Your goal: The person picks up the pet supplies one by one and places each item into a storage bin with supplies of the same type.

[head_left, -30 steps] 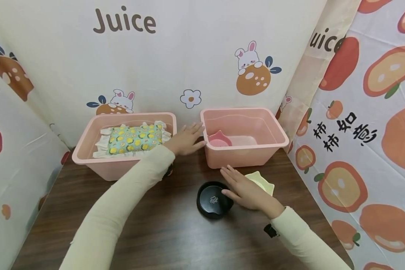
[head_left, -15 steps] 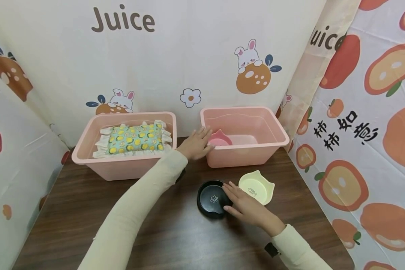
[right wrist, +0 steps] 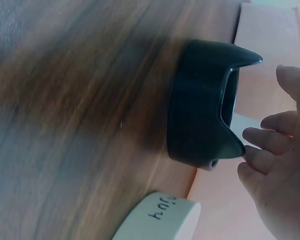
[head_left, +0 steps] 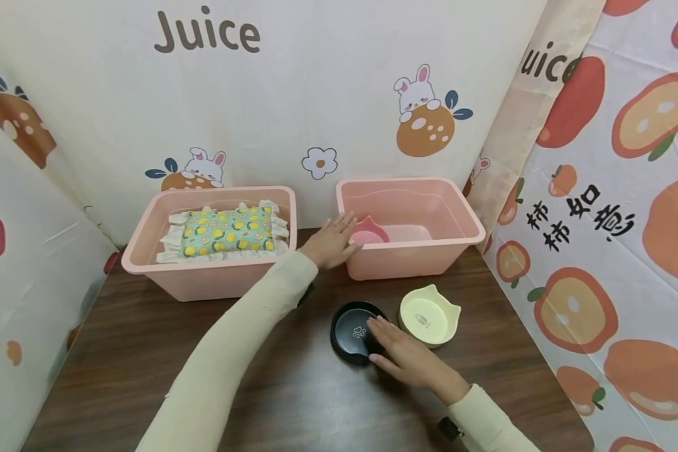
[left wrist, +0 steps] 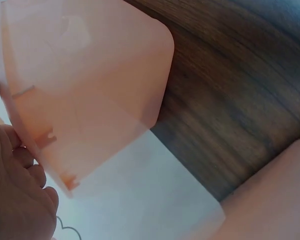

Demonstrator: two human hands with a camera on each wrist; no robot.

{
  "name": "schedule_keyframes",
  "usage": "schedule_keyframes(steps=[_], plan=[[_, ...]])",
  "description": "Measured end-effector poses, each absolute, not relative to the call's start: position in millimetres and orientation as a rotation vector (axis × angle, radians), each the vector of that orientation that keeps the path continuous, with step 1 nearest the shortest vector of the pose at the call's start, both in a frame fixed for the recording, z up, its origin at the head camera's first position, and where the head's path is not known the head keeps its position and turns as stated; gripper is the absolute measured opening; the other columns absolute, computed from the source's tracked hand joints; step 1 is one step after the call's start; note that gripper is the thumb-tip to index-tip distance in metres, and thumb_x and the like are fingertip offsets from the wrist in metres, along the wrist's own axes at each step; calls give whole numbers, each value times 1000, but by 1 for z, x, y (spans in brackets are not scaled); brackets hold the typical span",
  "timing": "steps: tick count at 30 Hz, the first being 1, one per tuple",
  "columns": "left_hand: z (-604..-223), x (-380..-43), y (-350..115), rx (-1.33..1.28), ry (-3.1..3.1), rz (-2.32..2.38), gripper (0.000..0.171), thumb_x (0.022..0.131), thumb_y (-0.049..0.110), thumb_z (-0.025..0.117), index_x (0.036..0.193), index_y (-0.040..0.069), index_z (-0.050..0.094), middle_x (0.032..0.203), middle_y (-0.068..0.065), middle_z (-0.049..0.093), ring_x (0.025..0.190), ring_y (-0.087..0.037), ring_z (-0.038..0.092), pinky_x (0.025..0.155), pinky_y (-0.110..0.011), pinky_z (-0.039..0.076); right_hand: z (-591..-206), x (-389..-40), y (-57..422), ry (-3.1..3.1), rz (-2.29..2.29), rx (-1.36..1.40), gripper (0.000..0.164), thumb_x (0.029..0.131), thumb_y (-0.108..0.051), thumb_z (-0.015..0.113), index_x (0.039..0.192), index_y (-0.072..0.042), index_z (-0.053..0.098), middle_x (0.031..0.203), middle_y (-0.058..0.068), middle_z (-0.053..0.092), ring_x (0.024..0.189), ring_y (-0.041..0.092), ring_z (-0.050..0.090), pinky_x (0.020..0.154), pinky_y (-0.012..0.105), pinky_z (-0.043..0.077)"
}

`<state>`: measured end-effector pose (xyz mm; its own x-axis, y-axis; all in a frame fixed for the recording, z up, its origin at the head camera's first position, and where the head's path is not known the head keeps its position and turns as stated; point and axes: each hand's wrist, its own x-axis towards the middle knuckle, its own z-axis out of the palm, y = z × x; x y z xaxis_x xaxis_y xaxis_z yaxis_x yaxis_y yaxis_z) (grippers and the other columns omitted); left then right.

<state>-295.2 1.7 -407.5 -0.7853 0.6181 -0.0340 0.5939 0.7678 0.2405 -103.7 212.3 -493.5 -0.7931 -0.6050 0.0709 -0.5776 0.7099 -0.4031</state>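
My left hand (head_left: 330, 243) lies with straight fingers at the left rim of the right pink bin (head_left: 412, 256). In the left wrist view its fingertips are right at the edge of the bin's wall (left wrist: 100, 80). Inside that bin, by its left end, sits a pink bowl (head_left: 370, 233). My right hand (head_left: 407, 359) is held flat over the right side of a black cat-eared bowl (head_left: 347, 333) with a paw print. The right wrist view shows the black bowl's side (right wrist: 197, 105), its ear tips close to my open fingers. A pale yellow-green cat-eared bowl (head_left: 429, 314) stands beside it.
The left pink bin (head_left: 203, 284) contains a lemon-print pillow (head_left: 226, 231) with white frills. Both bins stand at the back of the dark wooden table (head_left: 294, 402). Printed cloth (head_left: 282, 94) hangs behind and at both sides.
My left hand has shifted right onto the rim of the right bin. The right hand has come slightly down and toward me, uncovering the yellow-green bowl.
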Motion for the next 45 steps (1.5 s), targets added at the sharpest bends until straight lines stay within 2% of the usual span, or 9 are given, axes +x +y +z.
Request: schedule_keyframes(steps=[5,11,21,31,38,45], plan=[[-404,-294,4,984,2842,328,69,102,47,33,154,8,13,161,-7,7,148,-23,4,120,-40,8,-497,-103,209,2827,-646,-981,65,98,-37,53,148,0,32,150,20,35,139,37,31,107,55,34],[-401,-292,3,984,2834,317,69,102,48,31,154,8,11,162,-6,7,148,-23,4,120,-38,6,-500,-105,204,2827,-590,-1013,66,99,-40,50,148,0,32,150,20,37,140,36,31,109,52,33],[-405,-294,1,983,2840,340,69,102,46,34,154,8,11,161,-8,8,148,-25,4,119,-41,7,-507,-109,183,2783,-526,-1062,66,98,-38,54,148,-2,33,150,19,37,140,33,33,108,49,36],[-407,-296,1,966,2829,328,70,101,51,30,155,11,9,162,-3,3,148,-21,1,119,-38,4,-523,-109,173,2746,-528,-1061,68,96,-40,56,149,-4,33,146,12,44,133,26,44,107,42,39],[-407,-296,1,958,2837,328,70,101,51,31,155,11,10,162,-3,3,148,-21,2,119,-38,4,-532,-110,170,2824,-556,-1149,59,92,-32,64,141,-4,46,133,10,57,124,26,51,103,44,42],[-407,-296,1,964,2830,348,71,101,52,30,155,11,10,162,-4,5,148,-22,2,119,-38,5,-535,-112,165,2846,-577,-1116,49,90,-25,68,134,-6,55,128,8,60,120,25,55,100,42,45]])
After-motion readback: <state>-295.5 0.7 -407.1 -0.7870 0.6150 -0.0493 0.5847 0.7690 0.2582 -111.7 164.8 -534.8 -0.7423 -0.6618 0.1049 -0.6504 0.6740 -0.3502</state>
